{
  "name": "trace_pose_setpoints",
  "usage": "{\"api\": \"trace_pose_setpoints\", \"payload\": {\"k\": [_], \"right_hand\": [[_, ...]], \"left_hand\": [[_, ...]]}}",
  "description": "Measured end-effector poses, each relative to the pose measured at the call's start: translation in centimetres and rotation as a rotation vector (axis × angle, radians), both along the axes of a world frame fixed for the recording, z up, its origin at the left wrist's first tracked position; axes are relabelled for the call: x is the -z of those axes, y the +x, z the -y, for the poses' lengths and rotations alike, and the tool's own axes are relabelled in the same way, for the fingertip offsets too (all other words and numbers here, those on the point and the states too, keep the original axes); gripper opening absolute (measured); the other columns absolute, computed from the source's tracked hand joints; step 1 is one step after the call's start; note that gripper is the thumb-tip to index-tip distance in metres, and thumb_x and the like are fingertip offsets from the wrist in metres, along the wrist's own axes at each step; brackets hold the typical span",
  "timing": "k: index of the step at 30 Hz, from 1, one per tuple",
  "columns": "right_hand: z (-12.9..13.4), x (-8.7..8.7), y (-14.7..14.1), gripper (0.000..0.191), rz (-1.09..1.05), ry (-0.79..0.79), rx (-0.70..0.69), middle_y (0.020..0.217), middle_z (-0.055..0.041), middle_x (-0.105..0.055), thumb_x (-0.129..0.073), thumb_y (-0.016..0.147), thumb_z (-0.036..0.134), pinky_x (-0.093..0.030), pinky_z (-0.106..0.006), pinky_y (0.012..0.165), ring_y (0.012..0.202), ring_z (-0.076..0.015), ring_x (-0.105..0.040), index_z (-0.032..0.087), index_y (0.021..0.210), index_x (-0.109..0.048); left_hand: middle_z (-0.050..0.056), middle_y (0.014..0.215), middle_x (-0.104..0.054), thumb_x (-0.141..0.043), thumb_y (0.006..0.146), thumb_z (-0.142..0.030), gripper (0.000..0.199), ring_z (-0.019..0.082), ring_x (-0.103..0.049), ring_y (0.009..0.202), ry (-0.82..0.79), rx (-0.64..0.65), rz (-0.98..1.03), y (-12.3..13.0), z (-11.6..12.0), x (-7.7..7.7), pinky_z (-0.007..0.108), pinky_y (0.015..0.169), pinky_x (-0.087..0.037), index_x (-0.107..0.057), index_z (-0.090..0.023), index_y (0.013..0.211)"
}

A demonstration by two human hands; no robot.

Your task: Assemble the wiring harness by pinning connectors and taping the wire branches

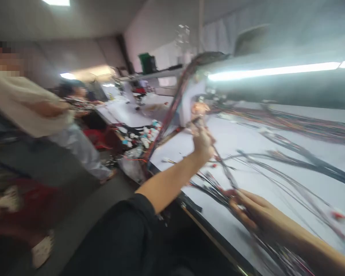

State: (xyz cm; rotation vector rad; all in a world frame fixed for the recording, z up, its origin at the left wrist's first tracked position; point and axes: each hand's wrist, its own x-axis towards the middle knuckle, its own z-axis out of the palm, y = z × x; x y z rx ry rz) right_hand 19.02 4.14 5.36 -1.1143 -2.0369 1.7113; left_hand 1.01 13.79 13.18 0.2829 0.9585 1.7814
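Observation:
My left hand (202,143) is stretched out over the white worktable, its fingers closed on a wire harness and smeared by motion. From there the harness (225,170) runs back toward me into my right hand (244,209), which is wrapped round it. Loose wire ends and a thick tail of wires (278,255) hang below the right hand. Just beyond the left fingers is a blurred orange, copper-coloured thing (200,107); its kind is unclear.
Dark cable bundles (313,163) and many coloured wires (290,122) lie across the worktable (172,151). A tall wire bunch (175,103) hangs at its left end, beside a heap of white connectors (145,136). People (31,103) sit at the left.

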Motion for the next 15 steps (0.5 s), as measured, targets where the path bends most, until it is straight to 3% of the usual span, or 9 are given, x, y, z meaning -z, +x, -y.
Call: {"api": "trace_pose_setpoints", "payload": {"k": [2,4,7,10,13,15], "right_hand": [[-0.3,-0.7,0.1,0.045,-0.03,-0.095,-0.037,0.063,0.0004,-0.044,-0.042,0.085,0.067,-0.038,-0.032,0.055,0.052,-0.0123,-0.043,0.024,0.071,-0.05],[-0.8,-0.1,0.3,0.045,-0.084,-0.131,-0.098,0.067,0.0022,-0.045,-0.042,0.088,0.065,-0.035,-0.027,0.054,0.054,-0.0106,-0.039,0.021,0.076,-0.047],[-1.0,1.3,0.9,0.042,-0.051,-0.013,-0.051,0.067,0.0032,-0.044,-0.041,0.092,0.059,-0.032,-0.026,0.054,0.057,-0.0104,-0.037,0.019,0.078,-0.046],[-0.9,1.4,1.8,0.038,0.024,0.147,-0.004,0.075,-0.0011,-0.057,-0.042,0.095,0.051,-0.041,-0.029,0.066,0.068,-0.0134,-0.05,0.018,0.084,-0.056],[-0.5,0.2,3.8,0.034,-0.07,0.265,0.154,0.111,-0.0082,-0.065,-0.042,0.097,0.044,-0.045,-0.036,0.091,0.102,-0.0182,-0.059,0.019,0.112,-0.059],[0.5,-0.7,5.6,0.036,-0.119,0.327,0.339,0.119,-0.0094,-0.065,-0.042,0.098,0.042,-0.045,-0.038,0.096,0.11,-0.0183,-0.06,0.019,0.122,-0.056]], "left_hand": [[-0.008,0.047,-0.031,-0.039,0.1,-0.031,0.031,0.005,-0.024,0.039,-0.005,-0.002,0.029,-0.7,-0.7,0.7,0.023,0.044,-0.021,-0.045,-0.021,0.071],[-0.009,0.046,-0.033,-0.039,0.1,-0.025,0.029,0.004,-0.026,0.037,0.001,0.009,0.054,-1.6,-1.7,1.6,0.021,0.043,-0.021,-0.045,-0.02,0.072],[-0.009,0.045,-0.033,-0.039,0.1,-0.023,0.028,0.003,-0.025,0.035,-0.01,0.021,0.072,-2.8,-2.2,3.1,0.02,0.039,-0.02,-0.045,-0.021,0.073],[-0.008,0.044,-0.034,-0.036,0.101,-0.021,0.03,0.004,-0.024,0.035,-0.001,-0.022,0.021,-3.8,-1.4,4.2,0.021,0.038,-0.018,-0.044,-0.02,0.072],[-0.008,0.045,-0.036,-0.036,0.102,-0.024,0.032,0.004,-0.024,0.038,0.039,-0.028,-0.011,-4.8,0.0,5.1,0.021,0.039,-0.019,-0.043,-0.02,0.072],[-0.008,0.045,-0.037,-0.036,0.102,-0.024,0.031,0.004,-0.024,0.04,0.044,-0.009,-0.019,-5.6,0.8,5.5,0.018,0.041,-0.018,-0.043,-0.019,0.073]]}}
